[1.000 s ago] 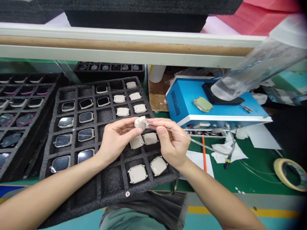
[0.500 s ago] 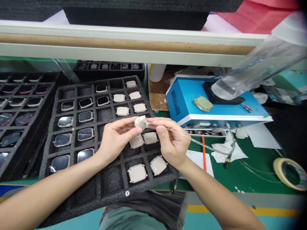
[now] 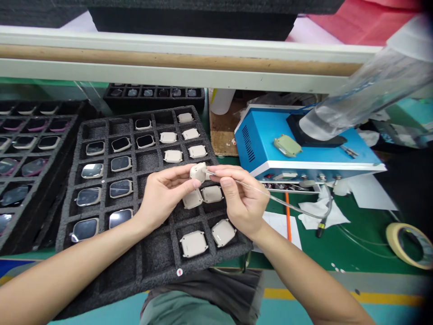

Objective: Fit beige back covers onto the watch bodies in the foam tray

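Smooth green bench [image 3: 361, 221], grainy black foam tray [image 3: 157, 255] at eleven o'clock, boxy blue unit [image 3: 260, 144] at one o'clock, your left hand [image 3: 165, 189] and right hand [image 3: 245, 198], fingers pinching, respectively, a rounded beige watch case [image 3: 196, 173] at twelve o'clock and a slim, clear-tubed tool [image 3: 210, 173].

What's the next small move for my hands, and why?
Perhaps a slight guiding nudge of the thin clear tube with your right hand, keeping your left hand steady. The left fingers pinch the pale watch case above the black foam tray, and the tube's tip is right at the case; whether they touch is too small to tell.
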The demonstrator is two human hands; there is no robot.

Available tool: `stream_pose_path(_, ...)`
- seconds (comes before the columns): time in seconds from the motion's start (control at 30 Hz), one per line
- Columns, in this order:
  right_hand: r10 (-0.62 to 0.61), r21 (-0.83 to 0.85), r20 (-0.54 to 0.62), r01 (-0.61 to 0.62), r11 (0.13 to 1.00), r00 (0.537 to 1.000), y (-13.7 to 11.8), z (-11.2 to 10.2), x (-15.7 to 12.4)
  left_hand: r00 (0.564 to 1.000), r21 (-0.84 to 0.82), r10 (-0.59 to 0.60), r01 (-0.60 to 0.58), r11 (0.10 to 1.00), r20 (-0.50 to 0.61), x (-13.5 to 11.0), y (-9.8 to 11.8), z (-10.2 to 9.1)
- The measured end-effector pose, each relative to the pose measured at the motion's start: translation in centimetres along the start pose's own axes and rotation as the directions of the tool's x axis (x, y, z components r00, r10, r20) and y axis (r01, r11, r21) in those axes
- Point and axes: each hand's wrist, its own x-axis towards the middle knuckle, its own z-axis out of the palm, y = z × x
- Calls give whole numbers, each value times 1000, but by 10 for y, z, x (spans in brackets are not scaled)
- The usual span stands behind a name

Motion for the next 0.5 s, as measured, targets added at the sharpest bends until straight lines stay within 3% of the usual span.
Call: stream_pose_path(0.5, -12, -8, 6, 12, 1000, 1000, 0, -1, 2, 1000, 20, -12, 13, 1000, -15, -1, 2, 0)
